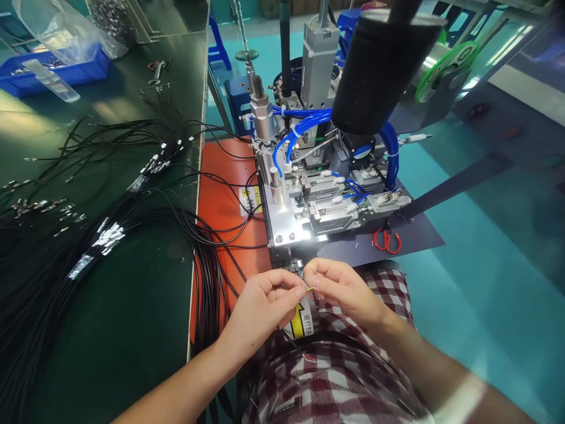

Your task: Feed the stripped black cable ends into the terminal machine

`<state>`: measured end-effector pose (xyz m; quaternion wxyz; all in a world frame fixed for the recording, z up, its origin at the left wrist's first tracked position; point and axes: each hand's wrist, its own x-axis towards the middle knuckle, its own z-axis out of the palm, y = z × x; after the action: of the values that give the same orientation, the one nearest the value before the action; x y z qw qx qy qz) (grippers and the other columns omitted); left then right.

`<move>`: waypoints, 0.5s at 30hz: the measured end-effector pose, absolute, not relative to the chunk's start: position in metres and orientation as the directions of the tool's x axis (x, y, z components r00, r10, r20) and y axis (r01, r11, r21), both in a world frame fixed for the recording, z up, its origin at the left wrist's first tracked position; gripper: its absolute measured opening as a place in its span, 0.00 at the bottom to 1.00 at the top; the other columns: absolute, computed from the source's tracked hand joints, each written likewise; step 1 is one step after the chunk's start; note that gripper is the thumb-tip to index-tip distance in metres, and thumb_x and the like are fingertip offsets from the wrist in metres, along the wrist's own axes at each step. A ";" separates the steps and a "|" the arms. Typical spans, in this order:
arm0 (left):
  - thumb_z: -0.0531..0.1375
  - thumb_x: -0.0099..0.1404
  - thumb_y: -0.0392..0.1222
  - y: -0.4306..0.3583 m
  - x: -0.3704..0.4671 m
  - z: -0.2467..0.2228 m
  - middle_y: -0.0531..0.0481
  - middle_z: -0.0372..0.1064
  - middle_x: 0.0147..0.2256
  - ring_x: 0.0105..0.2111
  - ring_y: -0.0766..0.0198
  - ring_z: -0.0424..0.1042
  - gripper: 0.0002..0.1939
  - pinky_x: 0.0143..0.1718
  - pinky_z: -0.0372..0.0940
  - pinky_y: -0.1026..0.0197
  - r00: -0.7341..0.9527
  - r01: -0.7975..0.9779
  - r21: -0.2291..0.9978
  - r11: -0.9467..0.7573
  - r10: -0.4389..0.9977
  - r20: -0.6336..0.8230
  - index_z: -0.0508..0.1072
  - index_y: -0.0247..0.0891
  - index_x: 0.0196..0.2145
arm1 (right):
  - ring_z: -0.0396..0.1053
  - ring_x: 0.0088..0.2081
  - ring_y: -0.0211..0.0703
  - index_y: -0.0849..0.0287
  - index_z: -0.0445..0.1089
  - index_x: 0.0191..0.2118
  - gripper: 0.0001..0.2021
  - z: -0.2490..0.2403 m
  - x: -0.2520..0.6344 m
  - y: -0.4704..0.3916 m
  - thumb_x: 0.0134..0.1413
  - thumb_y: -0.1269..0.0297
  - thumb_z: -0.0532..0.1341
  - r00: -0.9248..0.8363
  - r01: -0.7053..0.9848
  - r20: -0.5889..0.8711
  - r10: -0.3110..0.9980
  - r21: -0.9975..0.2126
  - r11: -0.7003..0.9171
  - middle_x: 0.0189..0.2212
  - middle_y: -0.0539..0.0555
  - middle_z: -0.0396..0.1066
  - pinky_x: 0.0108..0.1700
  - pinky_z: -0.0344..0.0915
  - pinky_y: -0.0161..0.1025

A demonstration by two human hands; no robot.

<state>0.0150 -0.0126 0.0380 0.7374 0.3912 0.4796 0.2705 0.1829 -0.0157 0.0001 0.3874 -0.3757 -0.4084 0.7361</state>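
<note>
Thin coloured wires (pixel 310 289), yellow-green and red, show between my two hands in front of the machine. My left hand (pixel 276 297) pinches them between thumb and fingertips. From the right, my right hand (pixel 338 285) meets it, its thumb and forefinger closed on the same wires. A black cable (pixel 289 338) runs below my left hand toward my lap, with reddish wire ends at its tip. Just beyond my fingers stands the metal machine (pixel 286 227) with its cylinders and blue air tubes. My fingers hide most of the wires.
Bundles of black cables (pixel 207 294) hang over the table edge at the left, some with shiny connectors (pixel 110 235). Red-handled scissors (pixel 387 240) lie right of the machine. A black cylindrical nozzle (pixel 371 70) hangs above it. A blue tray (pixel 83 70) stands at the far left.
</note>
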 end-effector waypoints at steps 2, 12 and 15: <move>0.64 0.56 0.45 -0.013 0.016 0.039 0.63 0.52 0.12 0.13 0.77 0.48 0.11 0.14 0.43 0.73 0.391 -0.023 0.838 0.545 0.777 -0.494 0.69 0.33 0.28 | 0.47 0.21 0.31 0.60 0.64 0.30 0.12 0.001 0.185 -0.012 0.57 0.57 0.61 -0.466 -0.248 -0.202 0.861 -0.904 -0.347 0.20 0.43 0.53 0.22 0.45 0.31; 0.61 0.59 0.45 -0.019 0.019 0.036 0.63 0.51 0.12 0.14 0.77 0.48 0.11 0.15 0.44 0.72 0.300 0.007 0.881 0.474 0.839 -0.454 0.66 0.35 0.28 | 0.51 0.19 0.31 0.60 0.66 0.31 0.11 0.002 0.180 -0.024 0.57 0.57 0.60 -0.272 -0.210 -0.222 0.936 -0.936 -0.283 0.18 0.44 0.57 0.21 0.49 0.31; 0.60 0.60 0.46 -0.020 0.020 0.035 0.64 0.50 0.12 0.14 0.77 0.46 0.12 0.15 0.43 0.73 0.294 0.002 0.883 0.470 0.843 -0.450 0.65 0.36 0.29 | 0.51 0.18 0.30 0.60 0.67 0.31 0.10 0.001 0.175 -0.028 0.56 0.59 0.62 -0.223 -0.234 -0.242 0.944 -0.927 -0.293 0.18 0.43 0.57 0.20 0.49 0.30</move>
<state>0.0199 -0.0200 0.0353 0.6895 0.4145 0.5097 0.3050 0.1755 -0.0284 0.0007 0.4387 -0.4426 -0.4011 0.6713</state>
